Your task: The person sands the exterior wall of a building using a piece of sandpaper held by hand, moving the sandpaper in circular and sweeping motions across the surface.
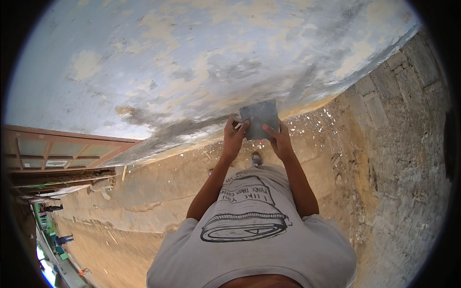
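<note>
Between my two hands is a dark grey, roughly square sheet (261, 116) that looks like sandpaper, held in front of me close to the wall. My left hand (234, 138) pinches its left edge, thumb on the face turned to me. The right hand (280, 140) grips the lower right edge, its thumb also pressed on the near face. The fingers behind the sheet are mostly hidden. Just beyond stands a pale blue wall (192, 57) with cream patches and grey smudges.
White flakes (319, 126) litter the brown ground along the wall's foot. A framed window or door (62, 152) is set at the left. Rough grey masonry (398, 158) runs along the right. Far off at the lower left are people (62, 239). My shoe (257, 158) shows below the sheet.
</note>
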`<state>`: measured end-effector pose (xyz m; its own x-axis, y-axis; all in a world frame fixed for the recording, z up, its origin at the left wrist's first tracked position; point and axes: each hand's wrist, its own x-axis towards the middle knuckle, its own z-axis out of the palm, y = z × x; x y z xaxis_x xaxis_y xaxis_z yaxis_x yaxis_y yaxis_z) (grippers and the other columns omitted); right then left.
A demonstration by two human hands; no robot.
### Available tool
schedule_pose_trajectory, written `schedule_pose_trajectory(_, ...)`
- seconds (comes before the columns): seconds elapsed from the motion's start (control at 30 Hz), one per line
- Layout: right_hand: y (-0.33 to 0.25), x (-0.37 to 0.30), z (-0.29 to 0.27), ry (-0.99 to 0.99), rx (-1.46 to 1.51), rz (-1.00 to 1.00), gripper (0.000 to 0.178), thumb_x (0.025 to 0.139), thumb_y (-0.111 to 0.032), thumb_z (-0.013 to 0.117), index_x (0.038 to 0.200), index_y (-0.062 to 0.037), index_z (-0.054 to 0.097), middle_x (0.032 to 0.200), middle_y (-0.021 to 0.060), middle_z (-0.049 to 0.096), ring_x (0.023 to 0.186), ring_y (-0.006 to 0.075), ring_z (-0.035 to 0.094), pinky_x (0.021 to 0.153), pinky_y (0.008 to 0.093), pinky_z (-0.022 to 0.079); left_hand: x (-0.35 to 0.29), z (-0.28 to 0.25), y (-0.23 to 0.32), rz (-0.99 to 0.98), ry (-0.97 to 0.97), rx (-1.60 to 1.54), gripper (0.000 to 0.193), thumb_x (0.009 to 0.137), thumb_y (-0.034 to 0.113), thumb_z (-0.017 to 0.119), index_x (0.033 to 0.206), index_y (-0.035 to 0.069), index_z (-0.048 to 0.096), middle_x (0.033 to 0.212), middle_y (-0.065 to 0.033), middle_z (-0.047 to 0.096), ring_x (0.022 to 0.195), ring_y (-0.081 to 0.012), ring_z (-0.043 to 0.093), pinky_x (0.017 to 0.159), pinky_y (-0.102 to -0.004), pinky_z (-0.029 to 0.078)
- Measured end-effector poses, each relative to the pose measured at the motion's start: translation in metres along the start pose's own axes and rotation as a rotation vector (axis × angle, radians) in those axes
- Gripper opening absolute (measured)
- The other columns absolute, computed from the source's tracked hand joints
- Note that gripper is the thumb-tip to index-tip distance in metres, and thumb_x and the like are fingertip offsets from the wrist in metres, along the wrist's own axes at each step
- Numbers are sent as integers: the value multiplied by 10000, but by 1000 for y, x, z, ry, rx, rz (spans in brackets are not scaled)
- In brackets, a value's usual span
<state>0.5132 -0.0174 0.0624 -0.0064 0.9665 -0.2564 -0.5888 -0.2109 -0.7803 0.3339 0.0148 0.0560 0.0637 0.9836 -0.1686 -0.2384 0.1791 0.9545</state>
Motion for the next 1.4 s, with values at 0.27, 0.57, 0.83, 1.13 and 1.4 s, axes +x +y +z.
schedule_pose_trajectory(0.27,7,-13,-5,63,-556,95,404,918,-176,809,1232,43,680,1103,99,742,994,152,691,870,300,543,-10,1,17,-108,92,-68,244,983,184,758,1085,42,587,1031,-43,675,924,-110,641,711,-262,530)
schedule_pose_trajectory(0.57,44,-11,8,174,-260,-112,352,996,-192,727,1293,-7,691,1233,82,715,1144,159,643,976,325,511,2,-7,-6,-138,-32,33,407,1003,206,722,1341,50,556,1280,-114,635,1147,-216,647,875,-348,593)
schedule_pose_trajectory(0.83,-36,61,47,338,-770,-993,736,833,242,496,1499,-61,569,1541,209,542,1430,362,521,1085,385,496,15,-54,44,429,390,662,477,1096,264,557,1487,26,421,1545,-236,316,1374,-350,443,1018,-511,528)
schedule_pose_trajectory(1.13,-24,110,116,558,-735,-1130,870,740,246,483,1534,-105,543,1605,255,438,1454,457,453,1103,459,482,68,-114,63,685,382,1131,725,1121,387,445,1662,28,122,1656,-374,-172,1527,-591,-164,1202,-739,69)
schedule_pose_trajectory(1.4,-33,121,115,632,-714,-1183,843,741,244,453,1525,-54,541,1583,289,450,1457,470,444,1133,472,447,95,-139,30,600,306,1311,783,1129,479,361,1661,11,29,1591,-480,-193,1461,-683,-200,1157,-777,-54)
